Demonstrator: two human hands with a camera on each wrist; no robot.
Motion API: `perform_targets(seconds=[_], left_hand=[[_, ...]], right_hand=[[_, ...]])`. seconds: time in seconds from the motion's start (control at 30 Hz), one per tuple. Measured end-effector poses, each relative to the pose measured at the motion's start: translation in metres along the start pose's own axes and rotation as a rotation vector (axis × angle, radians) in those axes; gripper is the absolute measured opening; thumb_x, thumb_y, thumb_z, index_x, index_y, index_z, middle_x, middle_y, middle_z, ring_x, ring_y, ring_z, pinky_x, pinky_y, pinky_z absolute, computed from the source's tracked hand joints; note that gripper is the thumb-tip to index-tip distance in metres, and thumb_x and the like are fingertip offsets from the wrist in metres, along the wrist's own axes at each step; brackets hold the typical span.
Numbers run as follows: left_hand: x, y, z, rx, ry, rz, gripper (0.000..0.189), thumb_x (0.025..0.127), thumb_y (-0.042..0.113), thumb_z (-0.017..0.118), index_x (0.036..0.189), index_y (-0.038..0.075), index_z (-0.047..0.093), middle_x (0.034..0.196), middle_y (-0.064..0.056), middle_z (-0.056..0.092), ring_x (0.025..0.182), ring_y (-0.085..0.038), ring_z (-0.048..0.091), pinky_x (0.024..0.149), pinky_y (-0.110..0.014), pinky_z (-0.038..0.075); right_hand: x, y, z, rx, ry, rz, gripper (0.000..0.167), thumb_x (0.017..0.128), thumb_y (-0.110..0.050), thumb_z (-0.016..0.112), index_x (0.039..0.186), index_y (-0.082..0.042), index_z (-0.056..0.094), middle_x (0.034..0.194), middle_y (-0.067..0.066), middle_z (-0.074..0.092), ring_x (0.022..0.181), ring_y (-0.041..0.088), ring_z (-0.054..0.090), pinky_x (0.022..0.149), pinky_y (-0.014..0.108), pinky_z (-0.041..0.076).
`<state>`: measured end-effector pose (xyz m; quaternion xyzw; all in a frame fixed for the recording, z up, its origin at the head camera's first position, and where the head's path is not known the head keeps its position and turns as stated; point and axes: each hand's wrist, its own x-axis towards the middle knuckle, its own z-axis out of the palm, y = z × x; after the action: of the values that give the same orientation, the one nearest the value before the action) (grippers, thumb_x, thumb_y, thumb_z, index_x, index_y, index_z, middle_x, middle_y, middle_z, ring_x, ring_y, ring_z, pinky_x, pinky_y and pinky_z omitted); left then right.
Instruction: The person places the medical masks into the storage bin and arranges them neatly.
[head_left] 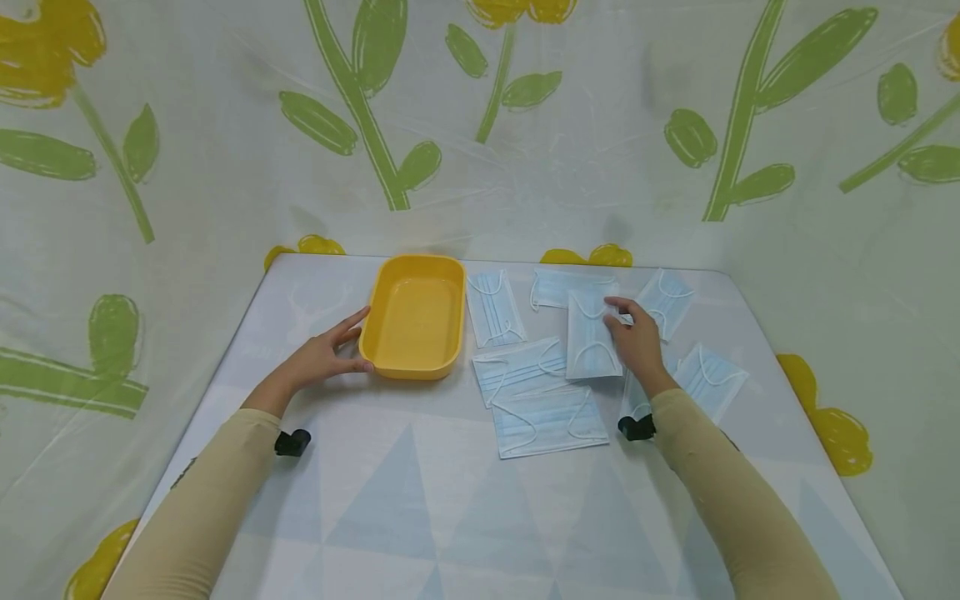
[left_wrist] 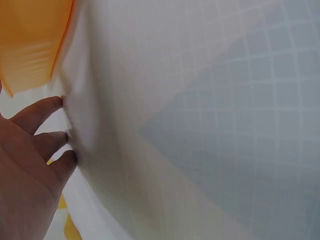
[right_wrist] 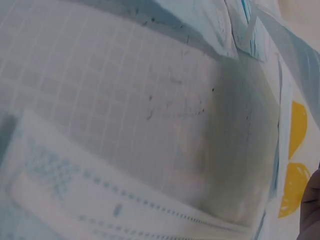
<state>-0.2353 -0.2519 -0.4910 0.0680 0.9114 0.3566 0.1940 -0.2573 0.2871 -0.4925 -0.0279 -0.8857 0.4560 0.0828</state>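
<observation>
My left hand (head_left: 322, 358) is at the left side of a yellow tray (head_left: 412, 367), fingers spread, index fingertip and thumb right at its wall. In the left wrist view, the other fingertips (left_wrist: 62, 101) are down by the white tabletop, below the tray's corner. My right hand (head_left: 637, 337) pinches the upper right edge of a light blue face mask (head_left: 592, 342) with white ear loops. This mask overlaps other masks behind it. In the right wrist view, only a sliver of the hand (right_wrist: 311, 205) shows at the right edge.
Several more masks lie around the right hand: one beside the tray (head_left: 495, 308), a nearer mask (head_left: 551, 425), and another mask (head_left: 712, 379) partly under the right forearm. The table (head_left: 420, 533) backs onto a flower-print curtain (head_left: 540, 192).
</observation>
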Motion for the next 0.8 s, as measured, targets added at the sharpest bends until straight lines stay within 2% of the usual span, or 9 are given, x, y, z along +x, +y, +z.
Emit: perform_targets(seconds=[0.23, 0.47, 0.8], left_hand=[[0.001, -0.001, 0.0, 0.003, -0.002, 0.0, 0.109, 0.078, 0.068, 0.077, 0.16, 0.053, 0.007, 0.165, -0.011, 0.031, 0.151, -0.051, 0.015, 0.109, -0.08, 0.018], [0.0, 0.001, 0.001, -0.005, 0.0, -0.006, 0.109, 0.077, 0.068, 0.077, 0.16, 0.053, 0.008, 0.166, -0.011, 0.03, 0.151, -0.05, 0.015, 0.108, -0.08, 0.018], [0.0, 0.001, -0.001, 0.014, 0.003, -0.002, 0.109, 0.078, 0.068, 0.076, 0.16, 0.052, 0.006, 0.165, -0.013, 0.031, 0.15, -0.051, 0.016, 0.11, -0.079, 0.018]], right_hand=[[0.0, -0.006, 0.008, -0.001, -0.023, 0.011, 0.037, 0.103, -0.016, 0.061, 0.14, -0.01, 0.06, 0.135, 0.019, 0.056, 0.113, 0.037, 0.059, 0.099, 0.049, 0.051], [-0.001, -0.01, 0.012, 0.018, -0.035, 0.015, 0.037, 0.103, -0.014, 0.061, 0.139, -0.009, 0.06, 0.137, 0.019, 0.055, 0.116, 0.038, 0.059, 0.102, 0.05, 0.05], [0.001, -0.015, 0.022, 0.024, -0.041, 0.021, 0.036, 0.103, -0.014, 0.062, 0.139, -0.012, 0.06, 0.138, 0.014, 0.056, 0.122, 0.032, 0.054, 0.105, 0.048, 0.049]])
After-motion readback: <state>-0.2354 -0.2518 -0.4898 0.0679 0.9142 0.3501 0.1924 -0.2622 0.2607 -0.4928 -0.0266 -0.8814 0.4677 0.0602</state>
